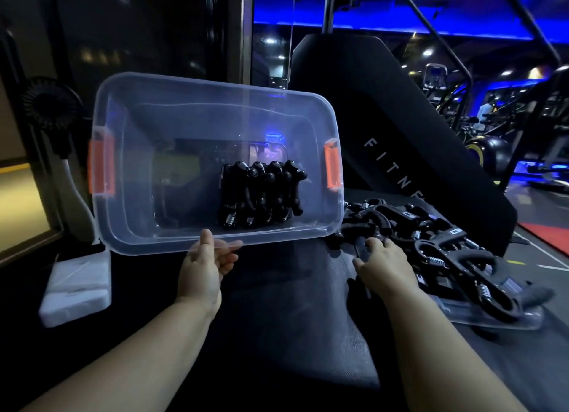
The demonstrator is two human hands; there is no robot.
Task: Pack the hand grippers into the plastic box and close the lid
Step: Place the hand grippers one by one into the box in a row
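A clear plastic box (172, 236) with orange latches (101, 165) is tilted up with its open side facing me. Several black hand grippers (261, 193) stand in a row inside it near the right end. My left hand (204, 267) pinches the box's near rim, thumb inside and fingers under the edge. To the right, a pile of loose black hand grippers (437, 242) with metal springs lies on a flat clear lid (492, 319). My right hand (385, 263) rests palm down on the left edge of that pile, fingers curled on a gripper.
Everything sits on a dark padded gym bench (292, 304) with an upright backrest (385, 119) behind. A white block (77, 285) lies at the left, below a small black fan (50, 103). Gym machines stand at the far right.
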